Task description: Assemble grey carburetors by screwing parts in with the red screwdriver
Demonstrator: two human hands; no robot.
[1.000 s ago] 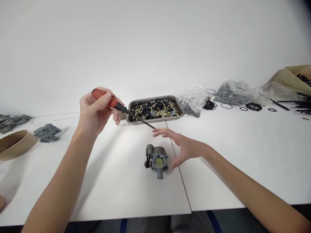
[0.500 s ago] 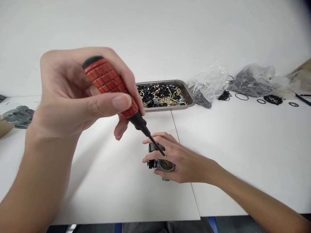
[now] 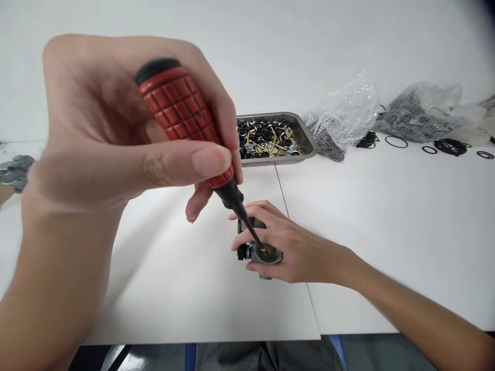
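My left hand [image 3: 96,129] is closed around the red handle of a screwdriver [image 3: 178,108], which slants down to the right. At its tip sits a tiny brass-coloured screw [image 3: 263,249], right over the brass disc [image 3: 274,254] in the round bore of a small grey metal carburetor [image 3: 253,252]. My right hand [image 3: 294,250] grips the carburetor from its right side and holds it down on the white table; the fingers and palm cover much of it. Whether the screw touches the disc's hole, I cannot tell.
Behind my hands stands a metal tray [image 3: 310,147] full of small mixed hardware. To its right lie plastic bags [image 3: 348,116] of dark parts and several black rubber rings [image 3: 451,147]. Grey metal parts [image 3: 15,171] sit at the far left. A seam crosses the table.
The screwdriver tip with the screw has come over the brass disc, from against my right fingers. My view has shifted slightly, and my left hand appears larger.
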